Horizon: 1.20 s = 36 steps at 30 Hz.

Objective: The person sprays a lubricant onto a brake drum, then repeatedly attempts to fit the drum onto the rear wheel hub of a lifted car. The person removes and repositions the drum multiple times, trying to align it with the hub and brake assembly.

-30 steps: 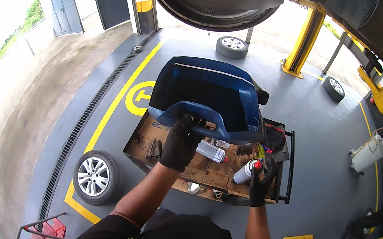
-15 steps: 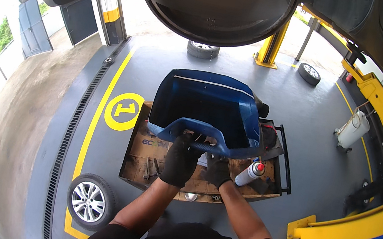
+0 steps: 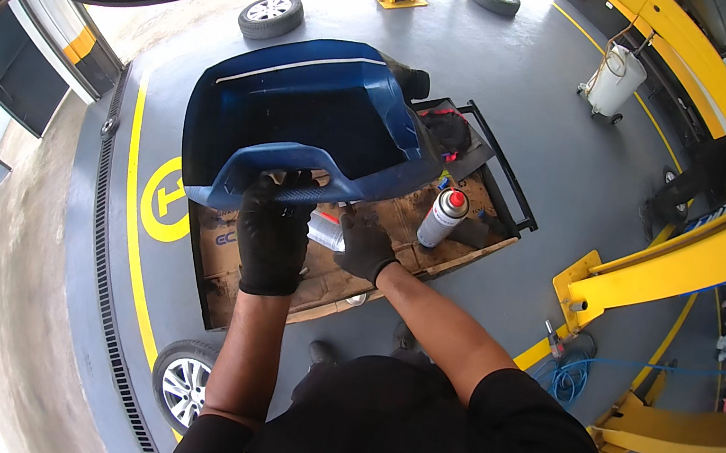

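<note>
While left grip (image 3: 273, 236) holds tub (image 3: 310, 81), right grip (image 3: 366, 246) aslant

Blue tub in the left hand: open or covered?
Open. No lid covers the blue tub; its dark inside faces the camera as the left hand grips it. Too dark to tell contents.

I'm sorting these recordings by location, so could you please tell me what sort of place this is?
Most likely a vehicle repair workshop: a yellow lift arm reaches in at the right, loose wheels with tyres rest on the floor, and a spray can stands near the person's hands.
</note>
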Each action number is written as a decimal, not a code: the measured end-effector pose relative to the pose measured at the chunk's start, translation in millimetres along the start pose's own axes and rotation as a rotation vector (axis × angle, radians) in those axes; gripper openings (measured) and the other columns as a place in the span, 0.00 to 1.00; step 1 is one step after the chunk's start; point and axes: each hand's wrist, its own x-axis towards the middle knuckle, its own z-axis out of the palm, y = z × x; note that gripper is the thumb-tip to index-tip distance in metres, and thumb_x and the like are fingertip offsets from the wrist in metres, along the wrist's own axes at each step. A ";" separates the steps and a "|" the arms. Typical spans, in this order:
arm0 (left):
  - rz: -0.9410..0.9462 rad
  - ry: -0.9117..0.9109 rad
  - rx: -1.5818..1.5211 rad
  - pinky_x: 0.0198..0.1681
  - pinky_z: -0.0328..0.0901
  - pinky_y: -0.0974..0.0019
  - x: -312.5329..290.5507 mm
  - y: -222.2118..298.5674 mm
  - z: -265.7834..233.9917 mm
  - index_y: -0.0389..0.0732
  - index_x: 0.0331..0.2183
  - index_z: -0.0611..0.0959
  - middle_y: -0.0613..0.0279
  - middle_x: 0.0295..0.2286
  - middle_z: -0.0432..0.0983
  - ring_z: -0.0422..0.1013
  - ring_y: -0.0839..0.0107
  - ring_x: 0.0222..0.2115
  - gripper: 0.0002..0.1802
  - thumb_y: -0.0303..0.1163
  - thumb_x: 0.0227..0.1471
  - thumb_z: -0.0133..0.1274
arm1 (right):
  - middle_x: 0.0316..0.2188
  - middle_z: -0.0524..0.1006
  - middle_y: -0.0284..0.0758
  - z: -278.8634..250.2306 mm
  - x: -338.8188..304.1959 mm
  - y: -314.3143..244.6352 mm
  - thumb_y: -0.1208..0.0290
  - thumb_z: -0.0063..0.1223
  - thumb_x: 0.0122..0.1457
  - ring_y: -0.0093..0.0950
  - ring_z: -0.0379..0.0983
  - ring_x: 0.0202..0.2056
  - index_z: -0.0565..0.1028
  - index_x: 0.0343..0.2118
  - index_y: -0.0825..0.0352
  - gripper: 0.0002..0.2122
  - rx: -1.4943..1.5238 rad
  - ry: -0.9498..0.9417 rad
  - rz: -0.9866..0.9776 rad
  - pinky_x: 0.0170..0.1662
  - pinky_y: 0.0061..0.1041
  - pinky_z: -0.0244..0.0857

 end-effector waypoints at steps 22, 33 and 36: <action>-0.045 0.318 -0.142 0.58 0.73 0.51 -33.3 -150.8 -150.4 0.38 0.46 0.81 0.51 0.46 0.82 0.78 0.53 0.49 0.14 0.35 0.65 0.49 | 0.46 0.82 0.48 -154.9 50.9 309.1 0.57 0.75 0.51 0.46 0.81 0.48 0.72 0.56 0.68 0.33 0.290 0.163 0.100 0.50 0.41 0.73; 0.118 0.066 0.832 0.56 0.74 0.55 -14.3 -199.1 -190.1 0.37 0.51 0.81 0.54 0.46 0.81 0.79 0.60 0.49 0.16 0.33 0.67 0.48 | 0.58 0.75 0.53 -79.8 136.7 309.9 0.58 0.68 0.57 0.49 0.71 0.60 0.67 0.65 0.67 0.35 0.010 0.387 -0.125 0.63 0.43 0.66; -0.261 0.171 0.422 0.55 0.75 0.54 -38.2 -176.9 -181.0 0.38 0.53 0.79 0.53 0.48 0.80 0.79 0.59 0.50 0.16 0.35 0.70 0.48 | 0.57 0.75 0.51 -100.1 97.9 323.2 0.61 0.68 0.58 0.47 0.72 0.59 0.71 0.62 0.68 0.31 0.403 0.554 -0.149 0.62 0.42 0.66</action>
